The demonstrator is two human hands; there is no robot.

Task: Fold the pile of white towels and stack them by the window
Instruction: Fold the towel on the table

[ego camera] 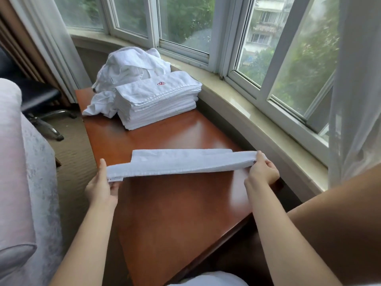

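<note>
Towel in hands: a white towel (181, 164), folded into a long narrow band, is stretched level between the two hands just above the middle of the tabletop (175, 203).
Left hand: the left hand (102, 187) holds the left end of the band; the thumb stands up behind the edge, and the other fingers are curled under the cloth and pinch it.
Right hand: the right hand (261, 172) pinches the right end, with the thumb on top and the fingers curled below.
Folded stack: a neat stack of folded towels (156, 102) lies at the far end of the tabletop, near the window (185, 19); the top one has a small red mark.
Unfolded pile: a loose pile of white towels (127, 65) is behind and to the left of the stack and touches it.
Left side: a pale armchair (18, 162) is beside the tabletop.
</note>
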